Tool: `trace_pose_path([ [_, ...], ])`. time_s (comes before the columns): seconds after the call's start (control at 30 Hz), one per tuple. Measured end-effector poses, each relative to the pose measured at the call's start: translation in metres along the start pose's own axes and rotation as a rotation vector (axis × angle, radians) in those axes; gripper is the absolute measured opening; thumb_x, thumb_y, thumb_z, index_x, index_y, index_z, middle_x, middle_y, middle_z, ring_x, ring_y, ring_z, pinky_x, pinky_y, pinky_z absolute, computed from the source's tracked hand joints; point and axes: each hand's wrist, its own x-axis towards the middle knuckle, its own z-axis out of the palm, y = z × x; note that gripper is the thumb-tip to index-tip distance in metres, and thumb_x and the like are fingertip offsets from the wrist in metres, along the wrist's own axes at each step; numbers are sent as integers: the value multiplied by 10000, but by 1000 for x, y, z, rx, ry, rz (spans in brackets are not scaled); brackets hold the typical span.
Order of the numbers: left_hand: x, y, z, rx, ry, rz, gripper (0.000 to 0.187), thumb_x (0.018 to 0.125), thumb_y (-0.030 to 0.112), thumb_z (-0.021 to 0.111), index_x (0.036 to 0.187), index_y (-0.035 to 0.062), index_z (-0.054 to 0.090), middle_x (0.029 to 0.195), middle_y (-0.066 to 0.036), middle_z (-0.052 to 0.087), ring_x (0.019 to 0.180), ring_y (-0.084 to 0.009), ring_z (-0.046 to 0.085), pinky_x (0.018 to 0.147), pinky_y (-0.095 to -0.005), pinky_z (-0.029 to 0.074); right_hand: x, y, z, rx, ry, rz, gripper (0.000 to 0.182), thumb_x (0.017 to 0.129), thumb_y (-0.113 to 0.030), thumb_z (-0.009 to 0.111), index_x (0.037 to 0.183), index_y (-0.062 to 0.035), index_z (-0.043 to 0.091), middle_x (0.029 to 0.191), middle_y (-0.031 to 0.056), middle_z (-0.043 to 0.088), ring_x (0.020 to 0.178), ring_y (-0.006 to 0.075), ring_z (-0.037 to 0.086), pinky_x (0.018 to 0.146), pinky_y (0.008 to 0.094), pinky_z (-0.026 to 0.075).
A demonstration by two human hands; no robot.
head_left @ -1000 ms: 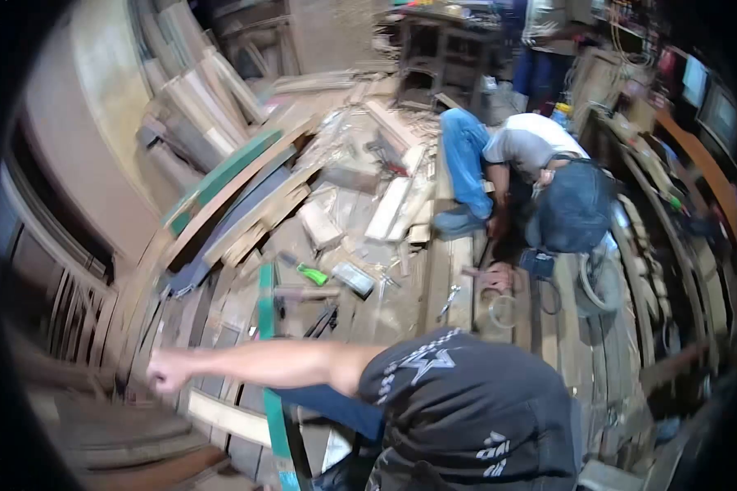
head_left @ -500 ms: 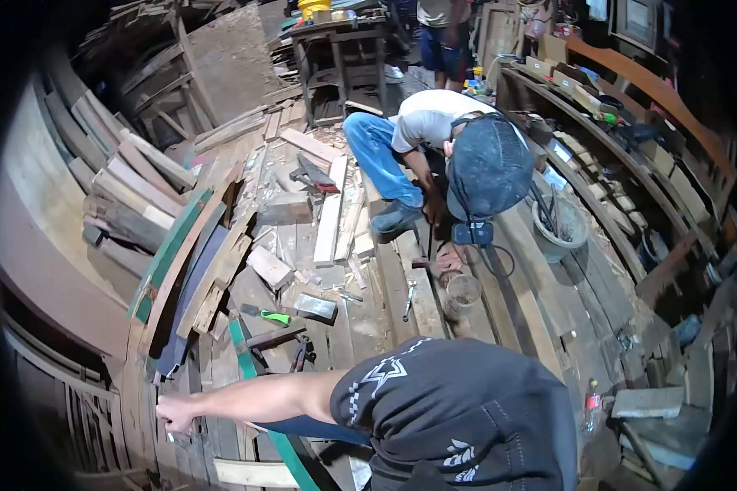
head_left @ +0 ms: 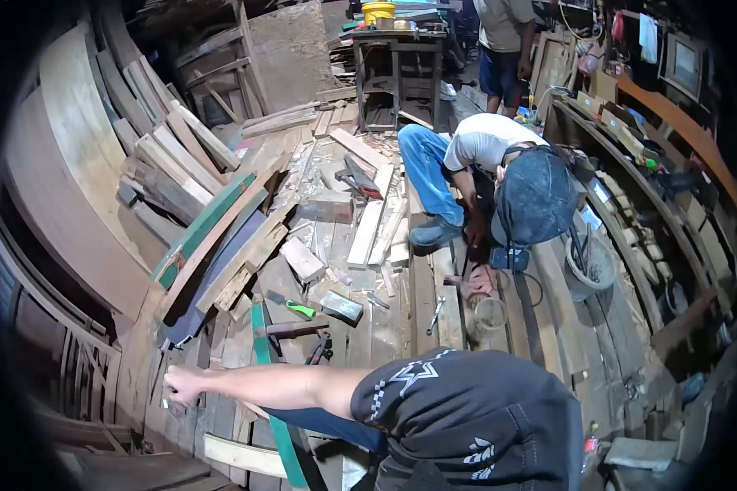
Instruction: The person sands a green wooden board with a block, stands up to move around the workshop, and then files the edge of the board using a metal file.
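Note:
My left arm stretches out to the left, and my left hand (head_left: 185, 385) is closed in a fist low over the plank floor (head_left: 180, 430). A small pale tip pokes out below the fingers; what it belongs to is hidden. Nearest to the hand are a long green-edged board (head_left: 280, 434) under my forearm and a pale wooden strip (head_left: 244, 456). Right of the forearm lie dark pliers (head_left: 319, 348) and a hammer-like tool (head_left: 296, 329). My right hand does not show; my dark shirt (head_left: 483, 417) fills the bottom middle.
A co-worker in a dark cap (head_left: 536, 196) crouches ahead over the planks. Around lie a green-handled scraper (head_left: 300, 309), a metal-topped block (head_left: 341, 307), a wrench (head_left: 436, 315) and a clear tub (head_left: 490, 314). Stacked boards (head_left: 160, 176) stand left; a bucket (head_left: 590, 270) stands right.
The whole view has shifted, so the surroundings appear farther right and slightly lower. My left hand stays closed, in nearly the same part of the picture.

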Motion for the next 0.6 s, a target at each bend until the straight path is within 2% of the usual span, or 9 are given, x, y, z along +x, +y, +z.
trace_pose_path([
  [0.1, -4, -1, 1, -1, -7, -9, 452, 901, 362, 612, 1194, 18, 608, 1049, -296, 651, 1005, -436, 632, 847, -500, 509, -2, 3, 14, 13, -23, -16, 172, 660, -162, 605, 670, 4, 648, 623, 220, 603, 578, 403, 595, 531, 489, 461],
  [0.23, -11, -4, 4, -5, -7, -26, 452, 907, 361, 602, 1204, 21, 604, 1056, -299, 649, 1011, -437, 630, 847, -503, 509, 4, 6, 26, 0, -167, 8, 168, 664, -160, 606, 648, 5, 626, 625, 213, 604, 580, 389, 598, 538, 490, 457],
  [0.37, -11, -4, 5, -5, -2, -7, 452, 913, 360, 593, 1214, 24, 600, 1064, -303, 648, 1018, -439, 629, 847, -506, 509, -2, -2, 18, 25, -105, -7, 157, 663, -164, 601, 648, -12, 633, 613, 197, 603, 581, 375, 605, 539, 474, 469],
  [0.43, -10, -3, 4, -3, 6, 12, 452, 916, 360, 588, 1219, 25, 598, 1067, -305, 647, 1021, -440, 628, 846, -508, 509, 1, -5, 11, 7, -185, -19, 151, 663, -161, 599, 647, -18, 643, 615, 194, 608, 588, 381, 610, 536, 473, 477],
  [0.6, -14, -3, 0, -5, 19, 18, 452, 924, 359, 577, 1232, 29, 593, 1077, -309, 645, 1029, -443, 626, 846, -512, 509, -3, -6, 12, -48, -152, 25, 160, 630, -173, 616, 640, -16, 648, 616, 201, 609, 590, 393, 612, 523, 493, 472],
])
